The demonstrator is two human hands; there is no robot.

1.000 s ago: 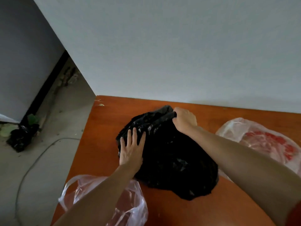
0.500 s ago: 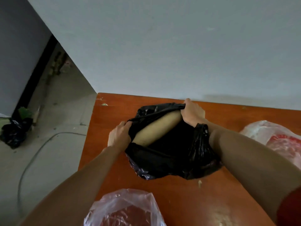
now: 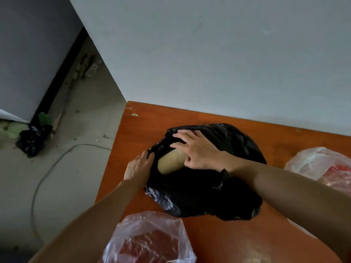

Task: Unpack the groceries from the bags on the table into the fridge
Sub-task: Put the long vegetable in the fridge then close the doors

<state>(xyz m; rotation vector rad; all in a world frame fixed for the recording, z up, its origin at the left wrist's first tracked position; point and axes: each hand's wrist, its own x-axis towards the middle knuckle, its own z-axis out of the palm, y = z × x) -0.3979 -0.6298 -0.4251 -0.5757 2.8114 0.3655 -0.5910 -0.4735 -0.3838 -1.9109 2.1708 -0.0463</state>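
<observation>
A black plastic bag (image 3: 205, 188) lies on the orange wooden table (image 3: 209, 242), its mouth open toward the left. A pale tan rounded vegetable (image 3: 169, 163) pokes out of that opening. My left hand (image 3: 137, 167) pinches the bag's left rim and holds it back. My right hand (image 3: 197, 149) lies on top of the vegetable inside the opening, fingers spread and bent over it. Most of the vegetable is hidden by the bag and my hand.
A clear bag of red meat (image 3: 150, 242) sits at the table's near edge, another clear bag with red contents (image 3: 322, 168) at the right. The wall runs behind the table. On the floor to the left lie a cable (image 3: 57, 162) and a small black bag (image 3: 32, 139).
My right hand let go of the bag's far rim and came down onto the tan vegetable. The bag mouth has narrowed. My left hand keeps holding the left rim.
</observation>
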